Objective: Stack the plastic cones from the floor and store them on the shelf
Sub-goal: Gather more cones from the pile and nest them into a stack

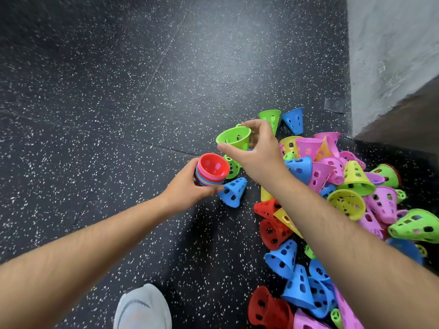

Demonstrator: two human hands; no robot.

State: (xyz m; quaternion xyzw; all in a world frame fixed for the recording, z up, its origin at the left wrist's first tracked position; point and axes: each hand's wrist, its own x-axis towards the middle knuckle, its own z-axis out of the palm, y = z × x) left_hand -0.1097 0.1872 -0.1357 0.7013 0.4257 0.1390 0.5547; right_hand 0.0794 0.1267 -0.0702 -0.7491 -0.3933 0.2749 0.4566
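Left hand (187,186): its fingers are curled round a stack (211,170) of nested cones, which is gripped from the side with the wide open end turned up toward the camera.
Stack: a red cone is seen innermost, with round holes in its wall. Thin rims in pink, blue, orange and purple are layered below it.
Right hand (259,153): a green cone (235,137) is pinched at its wide rim between the thumb and the fingers and is held off the floor.
Green cone: it is made of bright lime plastic, hollow and tapered, and pierced by oval holes. It is held tilted just beyond the stack; whether the two touch cannot be told.
Pile (332,186): loose cones in blue, pink, yellow, red and green are heaped on the floor, to the right of the right fingers and under the right forearm.
Blue cone (234,192): it is laid on its side on the floor, just beside the tip of the left thumb.
Half-hidden cone (231,166): green, it is seen behind the stack, between the fingers of the two hands.
Floor (118,91): black rubber is flecked with white and crossed by thin seams.
Shoe (143,307): a pale grey toe is seen well behind the left fingers.
Wall (392,55): a rough grey surface is seen well beyond the right fingers.
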